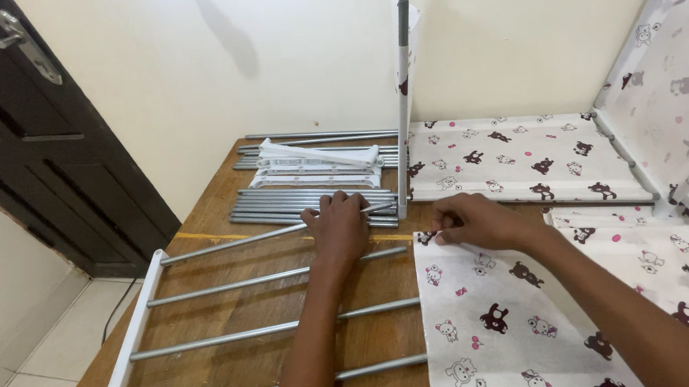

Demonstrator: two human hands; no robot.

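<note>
The left hand (337,225) lies palm down, fingers curled over the top rod (234,243) of a rack, pinning it to the desk (214,197). The right hand (474,223), arm stretched forward, pinches the printed cloth's (518,319) top edge beside the rod ends.

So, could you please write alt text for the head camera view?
A left hand grips a grey metal rod of a white-sided rack on a wooden table, while the right hand pinches the edge of bear-printed fabric.
</note>
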